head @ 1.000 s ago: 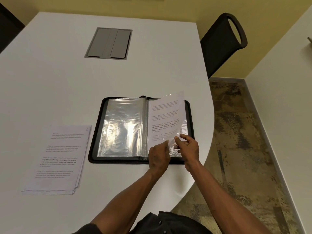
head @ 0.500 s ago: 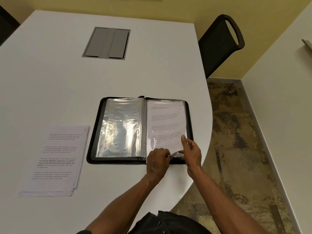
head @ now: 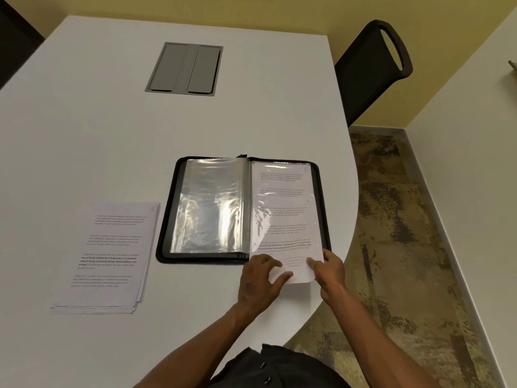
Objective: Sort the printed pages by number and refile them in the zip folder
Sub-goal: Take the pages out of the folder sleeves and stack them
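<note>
Pinching printed page (head: 282, 208) | both hands: left (head: 258, 284); right (head: 328, 268) | zip folder (head: 167, 242) open; sleeves glossy

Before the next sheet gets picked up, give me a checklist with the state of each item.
1. Page fully inside the right sleeve: not ok, its bottom edge sticks out past the zip folder.
2. Both hands on that page: ok, left hand and right hand hold its lower end.
3. Folder lying open and flat: ok.
4. Left sleeve empty: cannot tell, glare.
5. Paper stack within reach, number visible: ok, top corner is marked.
</note>
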`<state>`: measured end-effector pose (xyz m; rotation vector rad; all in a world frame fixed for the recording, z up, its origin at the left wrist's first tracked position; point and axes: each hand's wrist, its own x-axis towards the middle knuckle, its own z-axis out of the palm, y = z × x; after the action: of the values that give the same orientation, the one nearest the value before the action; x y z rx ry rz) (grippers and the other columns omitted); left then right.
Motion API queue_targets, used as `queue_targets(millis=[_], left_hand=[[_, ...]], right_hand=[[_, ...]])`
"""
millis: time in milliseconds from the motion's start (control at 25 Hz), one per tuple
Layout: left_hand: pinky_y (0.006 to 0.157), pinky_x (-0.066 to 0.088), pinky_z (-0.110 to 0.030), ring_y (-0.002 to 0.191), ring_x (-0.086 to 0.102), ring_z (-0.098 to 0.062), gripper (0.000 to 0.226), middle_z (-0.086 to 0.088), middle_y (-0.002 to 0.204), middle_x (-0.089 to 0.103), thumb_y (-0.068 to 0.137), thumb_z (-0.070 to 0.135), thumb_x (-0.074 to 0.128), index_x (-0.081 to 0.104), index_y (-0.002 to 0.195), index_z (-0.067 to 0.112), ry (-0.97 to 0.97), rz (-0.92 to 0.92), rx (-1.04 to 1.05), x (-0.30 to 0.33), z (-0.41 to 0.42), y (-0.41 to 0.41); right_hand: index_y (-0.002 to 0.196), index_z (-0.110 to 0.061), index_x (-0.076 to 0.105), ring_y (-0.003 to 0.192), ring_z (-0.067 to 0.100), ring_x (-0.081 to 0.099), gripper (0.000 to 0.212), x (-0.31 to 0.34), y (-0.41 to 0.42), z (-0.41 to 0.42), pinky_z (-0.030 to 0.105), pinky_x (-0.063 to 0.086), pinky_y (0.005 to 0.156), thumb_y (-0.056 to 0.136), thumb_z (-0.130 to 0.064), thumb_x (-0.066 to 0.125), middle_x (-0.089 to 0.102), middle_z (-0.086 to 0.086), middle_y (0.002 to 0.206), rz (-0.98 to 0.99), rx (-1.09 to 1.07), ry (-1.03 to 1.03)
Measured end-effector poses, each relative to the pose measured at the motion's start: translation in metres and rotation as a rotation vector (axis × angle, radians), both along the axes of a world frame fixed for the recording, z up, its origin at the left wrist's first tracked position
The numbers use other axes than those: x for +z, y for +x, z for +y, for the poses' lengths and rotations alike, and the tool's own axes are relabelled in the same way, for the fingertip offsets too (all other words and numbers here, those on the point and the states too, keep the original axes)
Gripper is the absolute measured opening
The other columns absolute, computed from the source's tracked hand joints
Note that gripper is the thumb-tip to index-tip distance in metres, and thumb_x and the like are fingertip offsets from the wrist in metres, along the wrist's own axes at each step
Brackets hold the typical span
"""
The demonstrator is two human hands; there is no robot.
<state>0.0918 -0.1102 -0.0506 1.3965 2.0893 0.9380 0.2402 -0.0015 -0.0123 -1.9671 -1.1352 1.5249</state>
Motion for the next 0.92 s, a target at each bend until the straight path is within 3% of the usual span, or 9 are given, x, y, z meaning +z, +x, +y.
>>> queue_targets(millis=[80,160,280,360,440,560,640,760,920], left_hand=[[0.094,0.047,-0.028,0.108,0.054,-0.01,0.037,0.007,0.116,0.062,0.086,0.052,0.065,0.068,0.112,0.026,-0.028,-0.011,0.112,-0.001,-0.006,-0.018],[0.098,0.045,-0.03,0.114,0.054,-0.016,0.04,0.001,0.124,0.058,0.088,0.04,0.069,0.062,0.124,0.023,-0.201,-0.138,0.184,0.001,-0.012,-0.034],[0.096,0.048,-0.032,0.113,0.057,-0.017,0.059,-0.001,0.133,0.056,0.089,0.042,0.07,0.048,0.141,0.023,-0.528,-0.6,0.18,0.01,-0.02,-0.049],[0.089,0.051,-0.033,0.111,0.06,-0.018,0.066,-0.002,0.135,0.057,0.089,0.043,0.07,0.041,0.145,0.024,-0.592,-0.879,0.174,0.016,-0.028,-0.051],[0.083,0.052,-0.033,0.11,0.062,-0.019,0.063,-0.002,0.136,0.058,0.091,0.035,0.071,0.04,0.145,0.025,-0.572,-1.019,0.179,0.018,-0.035,-0.05],[0.09,0.056,-0.041,0.107,0.066,-0.024,0.056,-0.005,0.127,0.065,0.088,0.013,0.072,0.048,0.137,0.027,-0.508,-1.101,0.204,0.016,-0.047,-0.055],[0.094,0.056,-0.046,0.106,0.068,-0.026,0.067,-0.007,0.121,0.068,0.083,0.003,0.074,0.046,0.139,0.028,-0.506,-1.11,0.176,0.018,-0.055,-0.063],[0.09,0.058,-0.042,0.106,0.068,-0.023,0.075,-0.005,0.125,0.065,0.08,0.001,0.076,0.044,0.14,0.033,-0.492,-1.066,0.094,0.028,-0.068,-0.073],[0.088,0.059,-0.036,0.108,0.067,-0.019,0.064,-0.002,0.131,0.061,0.082,0.0,0.075,0.054,0.136,0.027,-0.435,-1.032,0.039,0.044,-0.087,-0.083]], right_hand=[[0.122,-0.017,0.062,0.095,0.023,0.069,0.036,0.003,0.002,-0.011,0.042,0.061,0.083,0.091,0.0,0.069,0.069,0.007,0.115,0.087,-0.053,-0.052],[0.127,-0.013,0.059,0.096,0.024,0.069,0.04,0.011,0.005,-0.026,0.042,0.06,0.084,0.091,0.003,0.067,0.068,0.006,0.11,0.165,-0.099,-0.088],[0.129,-0.011,0.057,0.099,0.027,0.069,0.04,0.022,0.014,-0.051,0.044,0.06,0.086,0.092,0.0,0.067,0.069,0.008,0.116,0.181,-0.108,-0.089],[0.129,-0.012,0.058,0.1,0.028,0.07,0.04,0.031,0.017,-0.069,0.046,0.06,0.086,0.092,-0.001,0.067,0.069,0.008,0.117,0.19,-0.136,-0.09],[0.125,-0.013,0.059,0.099,0.029,0.071,0.036,0.041,0.019,-0.086,0.048,0.06,0.086,0.092,-0.001,0.067,0.07,0.008,0.114,0.216,-0.178,-0.097],[0.119,-0.011,0.062,0.098,0.03,0.072,0.03,0.054,0.019,-0.111,0.051,0.061,0.084,0.091,-0.001,0.068,0.072,0.008,0.111,0.223,-0.209,-0.111],[0.117,-0.009,0.063,0.097,0.031,0.073,0.028,0.06,0.02,-0.128,0.052,0.061,0.083,0.09,-0.002,0.069,0.073,0.009,0.111,0.207,-0.211,-0.132],[0.114,-0.006,0.063,0.095,0.032,0.074,0.027,0.067,0.023,-0.148,0.047,0.062,0.079,0.089,-0.002,0.07,0.074,0.013,0.112,0.2,-0.206,-0.154],[0.116,0.0,0.065,0.099,0.036,0.071,0.024,0.084,0.022,-0.163,0.043,0.059,0.072,0.096,-0.014,0.063,0.075,0.017,0.108,0.328,-0.229,-0.202]])
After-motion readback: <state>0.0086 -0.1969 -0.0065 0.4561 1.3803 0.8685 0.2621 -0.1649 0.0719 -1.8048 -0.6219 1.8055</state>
